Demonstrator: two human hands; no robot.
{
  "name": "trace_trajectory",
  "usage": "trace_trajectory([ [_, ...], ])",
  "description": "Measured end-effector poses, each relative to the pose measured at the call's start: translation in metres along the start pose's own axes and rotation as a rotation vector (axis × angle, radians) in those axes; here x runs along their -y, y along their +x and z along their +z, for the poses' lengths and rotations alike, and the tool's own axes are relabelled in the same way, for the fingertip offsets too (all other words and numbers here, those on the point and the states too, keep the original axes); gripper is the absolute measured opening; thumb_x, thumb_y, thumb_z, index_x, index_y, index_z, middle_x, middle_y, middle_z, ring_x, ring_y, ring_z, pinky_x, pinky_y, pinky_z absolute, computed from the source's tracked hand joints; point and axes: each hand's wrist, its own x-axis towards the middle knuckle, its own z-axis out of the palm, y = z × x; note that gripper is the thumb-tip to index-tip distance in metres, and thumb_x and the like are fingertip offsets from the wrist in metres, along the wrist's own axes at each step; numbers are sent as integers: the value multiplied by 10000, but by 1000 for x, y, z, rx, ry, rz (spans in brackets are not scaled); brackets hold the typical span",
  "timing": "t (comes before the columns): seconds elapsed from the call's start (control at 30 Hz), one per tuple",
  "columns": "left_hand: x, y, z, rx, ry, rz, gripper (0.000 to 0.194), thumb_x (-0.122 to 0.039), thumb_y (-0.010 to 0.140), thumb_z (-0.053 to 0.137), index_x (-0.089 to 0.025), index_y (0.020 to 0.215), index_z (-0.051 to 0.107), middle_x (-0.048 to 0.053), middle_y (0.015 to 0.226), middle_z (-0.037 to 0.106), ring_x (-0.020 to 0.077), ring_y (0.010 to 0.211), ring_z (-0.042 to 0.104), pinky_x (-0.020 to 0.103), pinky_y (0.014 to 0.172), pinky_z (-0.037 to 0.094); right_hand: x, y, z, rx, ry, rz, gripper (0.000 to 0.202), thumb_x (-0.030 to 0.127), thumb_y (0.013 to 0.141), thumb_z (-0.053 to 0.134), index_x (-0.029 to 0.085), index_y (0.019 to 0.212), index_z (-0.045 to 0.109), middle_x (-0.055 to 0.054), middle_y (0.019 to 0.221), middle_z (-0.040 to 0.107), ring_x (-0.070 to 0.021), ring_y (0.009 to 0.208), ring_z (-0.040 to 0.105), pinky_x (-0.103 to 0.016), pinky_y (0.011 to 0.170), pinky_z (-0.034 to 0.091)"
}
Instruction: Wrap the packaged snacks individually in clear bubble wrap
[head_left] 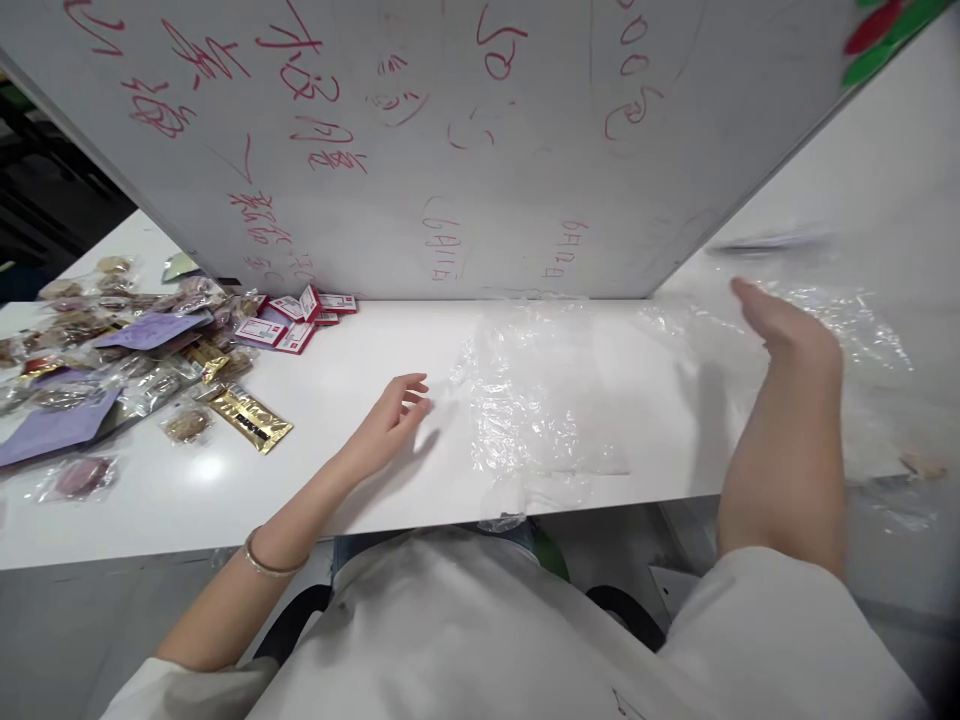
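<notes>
My left hand (401,412) hovers near the white table top, fingers apart and loosely curled, with nothing in it. To its right lies a clear, crinkled plastic bag (529,410), flat on the table and slightly over the front edge. My right hand (780,318) is bent at the wrist over more clear plastic bags (855,325) on the right. It is a little blurred; a stretched-out finger or thumb points up and left, and the other fingers are mostly hidden. No object shows in it.
A whiteboard (465,150) with red handwriting stands across the table's back. At left is a pile of small wrapped packets (150,385), purple pouches (64,428), a gold sachet (251,418) and red-and-white small boxes (262,331). The table (315,515) has its front edge close to my body.
</notes>
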Motion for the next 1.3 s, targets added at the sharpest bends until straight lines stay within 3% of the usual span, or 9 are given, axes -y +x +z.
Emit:
trace_trajectory([
  [0.07,-2,0,2,1,12,-21,412,-404,956,508,-223,1322,460,122,1309,543,223,1129,589,366,863,531,23,-11,7,46,54,86,831,695,896,368,83,1445,487,-336,1456,430,-445,1306,483,-574,1010,408],
  [0.13,0,4,5,-16,-59,-62,370,-390,933,537,-209,1253,507,128,1279,566,228,1096,613,379,848,553,49,-38,27,162,111,-47,723,663,906,404,122,1354,576,-257,1448,489,-409,1317,483,-535,1075,375],
  [0.37,7,34,33,113,-484,-185,315,-337,872,638,-180,1143,610,185,1276,617,237,1012,685,384,820,596,108,-94,114,391,173,-230,818,596,726,708,160,1378,480,-172,1259,645,-320,1045,656,-445,890,516],
  [0.57,-5,49,59,105,-431,-368,438,-414,845,681,-135,1174,607,119,884,717,161,644,631,341,618,526,122,-99,136,526,281,-329,442,509,771,675,191,1073,622,-106,1082,673,-230,902,657,-369,787,529],
  [0.7,-15,51,67,123,-395,-313,199,-344,824,669,-148,858,656,63,763,695,121,584,553,292,573,471,129,-124,138,420,379,-561,385,518,867,561,213,1083,651,-114,1233,618,-265,1064,624,-444,920,508],
  [0.8,-25,45,53,74,-417,-123,170,-329,853,610,-174,785,595,61,858,701,158,776,632,291,670,519,130,-129,123,368,467,-746,535,568,889,551,287,1345,536,-78,1471,486,-304,1360,447,-519,1121,362],
  [0.93,-30,30,11,14,-596,104,167,-317,887,522,-204,785,453,80,1288,626,224,1084,658,362,783,578,133,-120,100,538,541,-777,653,621,902,526,357,1482,383,-3,1589,355,-273,1466,315,-495,1184,300],
  [1.13,7,4,-26,-248,-567,-244,232,-273,821,563,-209,741,356,84,1103,671,175,720,707,260,483,524,164,-137,115,432,340,-680,740,649,922,456,262,1540,324,-86,1613,297,-335,1457,322,-555,1161,325],
  [1.3,32,-18,-32,-113,-56,-493,200,-337,845,582,-226,750,445,-22,571,552,155,413,526,262,437,390,201,-177,145,346,209,-1003,756,677,947,368,228,1553,321,-104,1644,191,-340,1522,103,-589,1221,127],
])
